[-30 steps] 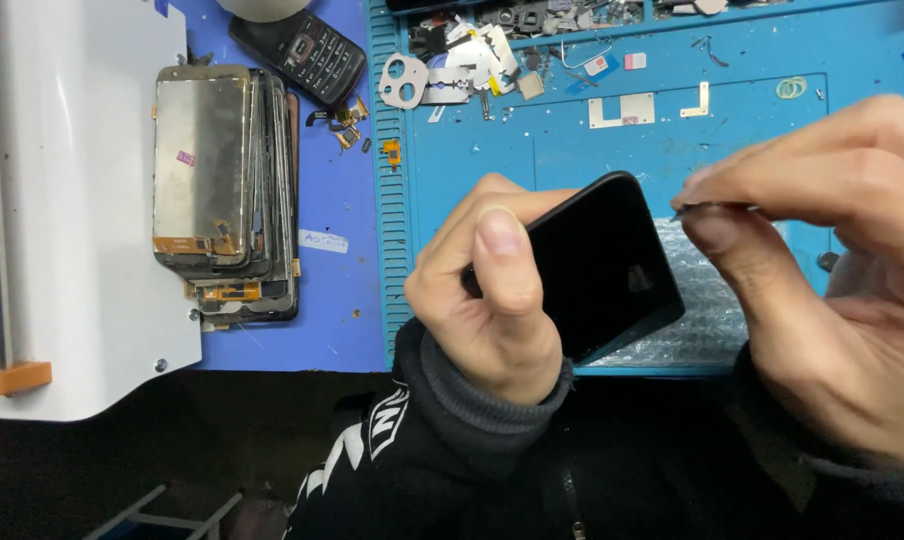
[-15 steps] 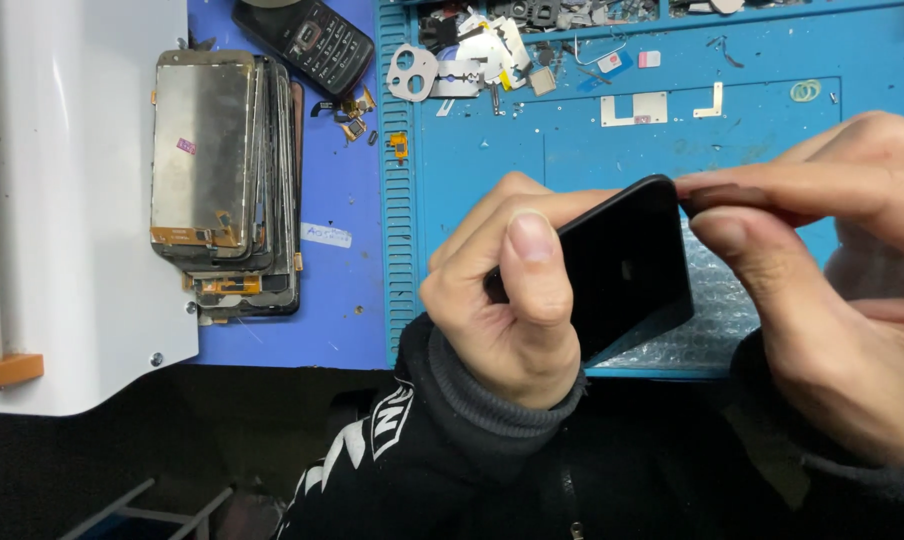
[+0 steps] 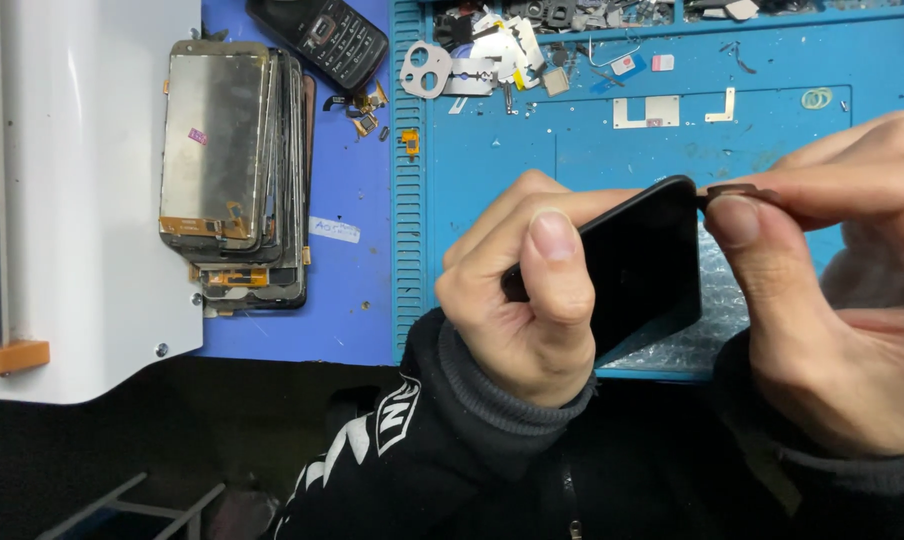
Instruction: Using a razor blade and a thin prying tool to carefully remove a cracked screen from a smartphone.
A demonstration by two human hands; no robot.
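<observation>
Right now the left hand is wrapped around a black phone, thumb pressed flat on its dark face and the other fingers curled behind it, so the phone sits tilted above the blue mat, near the front edge of the tabletop. At the phone's upper right corner the right hand pinches a small thin brownish tray between thumb and forefinger; the tray touches the phone's edge, though whether it sits partly inside the slot I cannot tell. Both hands are closed firmly, the left on the phone, the right on the tray. Under the phone a patch of bubble wrap lies on the mat.

Further back on the mat, loose bits are scattered: a metal plate with two round holes, a razor blade just beside it, two pale L-shaped strips, a small ring and a heap of tiny parts along the top rim. To the left, on the darker blue surface, a stack of worn phone screens stands beside a white machine with an orange tab. An old keypad phone lies above the stack, with small brass-coloured scraps near it. Dark sleeves with white print cover both wrists
</observation>
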